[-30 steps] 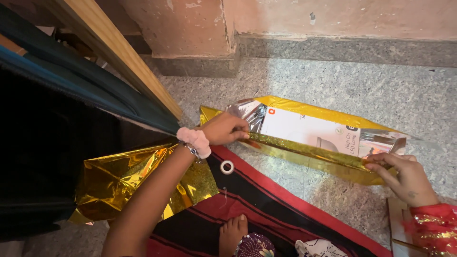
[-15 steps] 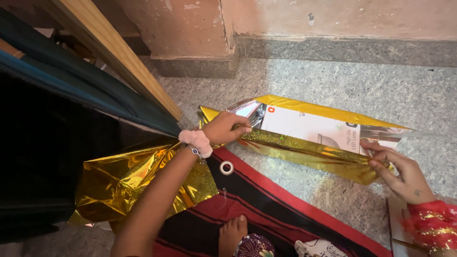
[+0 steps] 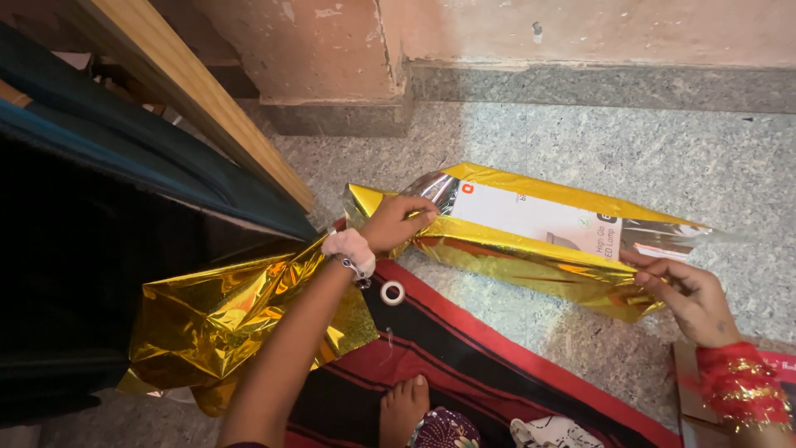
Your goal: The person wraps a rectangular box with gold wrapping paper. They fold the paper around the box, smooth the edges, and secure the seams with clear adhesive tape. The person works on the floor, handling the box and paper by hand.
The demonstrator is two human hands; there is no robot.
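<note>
foil flap (image 3: 531, 264) now lower; long white box (image 3: 539, 220) half-wrapped, both hands pinching.

Left hand (image 3: 391, 224): bare, forearm uncovered along its whole visible length. At the wrist, a pale pink fabric scrunchie (image 3: 349, 247), puffy and gathered, with a thin metallic bracelet or watch band (image 3: 356, 268) just beside it, dark and silver links.

Right hand (image 3: 692, 292): bare, a small dark mark on its back. At the wrist, a stack of red bangles (image 3: 740, 388) with gold trim, many rings close together.

Foot (image 3: 404, 408): bare, toes visible. Beside it, a hem of patterned purple garment (image 3: 439, 431).
</note>
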